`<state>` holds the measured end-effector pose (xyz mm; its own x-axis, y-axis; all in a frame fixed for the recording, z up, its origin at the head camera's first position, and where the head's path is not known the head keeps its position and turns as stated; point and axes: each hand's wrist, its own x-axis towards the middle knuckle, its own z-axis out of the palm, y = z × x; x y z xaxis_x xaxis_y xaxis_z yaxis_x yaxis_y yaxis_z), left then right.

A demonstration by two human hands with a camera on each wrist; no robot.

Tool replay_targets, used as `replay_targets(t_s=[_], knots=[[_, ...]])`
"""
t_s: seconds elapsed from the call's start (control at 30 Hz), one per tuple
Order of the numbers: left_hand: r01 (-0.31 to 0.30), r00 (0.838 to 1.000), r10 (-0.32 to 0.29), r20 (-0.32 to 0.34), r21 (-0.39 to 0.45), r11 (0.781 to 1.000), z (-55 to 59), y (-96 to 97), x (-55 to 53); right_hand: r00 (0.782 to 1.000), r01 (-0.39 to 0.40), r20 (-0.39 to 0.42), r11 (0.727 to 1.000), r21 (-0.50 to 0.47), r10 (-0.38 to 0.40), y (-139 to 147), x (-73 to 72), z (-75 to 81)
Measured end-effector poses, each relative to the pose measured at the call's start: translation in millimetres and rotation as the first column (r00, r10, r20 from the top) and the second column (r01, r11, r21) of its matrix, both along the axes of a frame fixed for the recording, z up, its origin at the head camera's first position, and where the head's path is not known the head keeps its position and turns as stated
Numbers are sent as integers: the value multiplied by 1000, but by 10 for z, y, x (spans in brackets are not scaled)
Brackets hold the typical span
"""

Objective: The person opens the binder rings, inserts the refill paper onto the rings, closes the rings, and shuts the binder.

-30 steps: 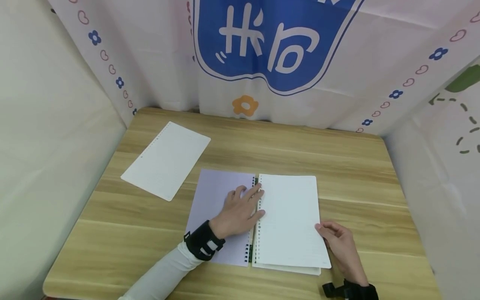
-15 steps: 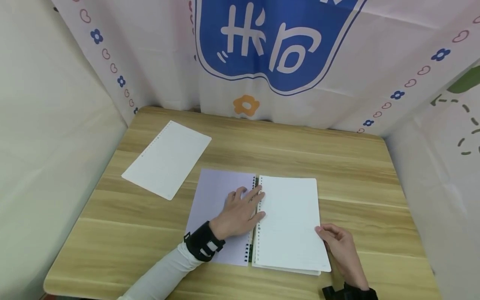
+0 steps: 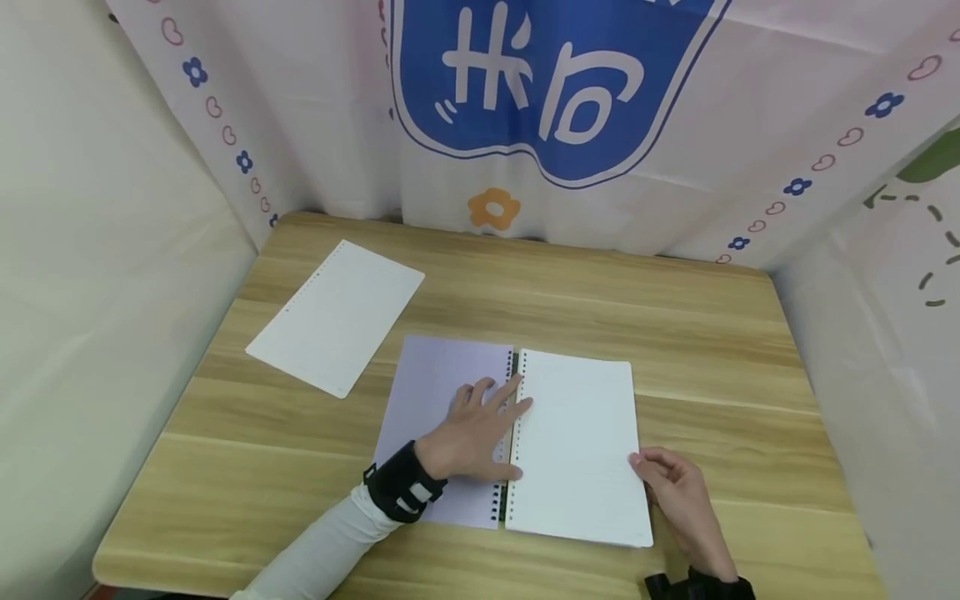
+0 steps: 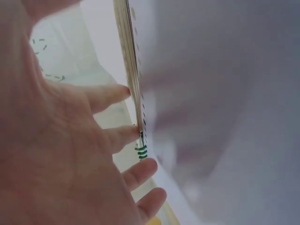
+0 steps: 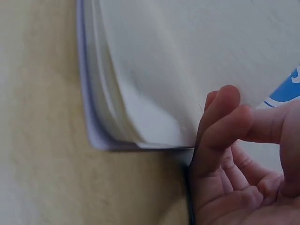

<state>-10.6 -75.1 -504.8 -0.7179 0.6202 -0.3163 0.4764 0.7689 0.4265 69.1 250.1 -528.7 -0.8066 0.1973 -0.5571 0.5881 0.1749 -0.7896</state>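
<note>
A loose-leaf notebook with a lilac cover (image 3: 427,387) lies spread on the table, its white punched pages stacked on the right half. Green binder rings (image 4: 141,153) show along the spine in the left wrist view. My left hand (image 3: 467,440) spans the spine with fingers spread, fingertips at the punched edge of the pages. At the right edge, my right hand (image 3: 681,498) pinches the top sheet (image 3: 577,450) between thumb and fingers. In the right wrist view the page corners (image 5: 145,126) curve above the cover's rounded corner.
A loose white punched sheet (image 3: 337,321) lies at an angle on the back left of the wooden table (image 3: 247,492). A printed curtain (image 3: 322,108) hangs along the table's back edge, and pale cloth walls (image 3: 97,275) stand at both sides.
The top sheet has shifted slightly and now lines up with the stack below it. My left thumb has slid down along the punched edge, spreading the hand wider. The right hand keeps its pinch.
</note>
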Motion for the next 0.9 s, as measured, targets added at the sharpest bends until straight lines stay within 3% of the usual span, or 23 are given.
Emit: replay_targets(t_s=[0.33, 0.73, 0.9], knots=[[71, 997, -69, 40, -58, 996, 22, -54, -13, 989, -144, -36, 989, 29, 145, 91, 12, 33], [79, 997, -78, 19, -74, 994, 2, -18, 76, 981, -168, -55, 962, 218, 184, 418, 23, 142], [85, 996, -85, 3, -81, 993, -7, -25, 85, 977, -154, -98, 943, 294, 190, 504, -64, 216]])
